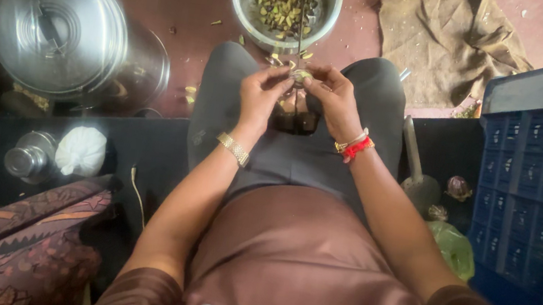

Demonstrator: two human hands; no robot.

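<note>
My left hand (261,95) and my right hand (333,98) meet above my lap, fingertips pinched together on a small pale green pod (301,76). A gold watch band circles my left wrist; red and white bangles sit on my right. Just beyond my knees a steel bowl (241,7) stands on the reddish floor, holding several yellowish and dark pod pieces (282,7). A few husk bits (275,58) lie scattered between bowl and knees.
A large steel lidded pot (60,30) sits at the left, with a small steel container (29,159) and a white cloth bundle (81,150) below it. A brown sack (448,36) lies upper right. A blue plastic crate (535,169) stands at right, a metal scoop (417,172) beside it.
</note>
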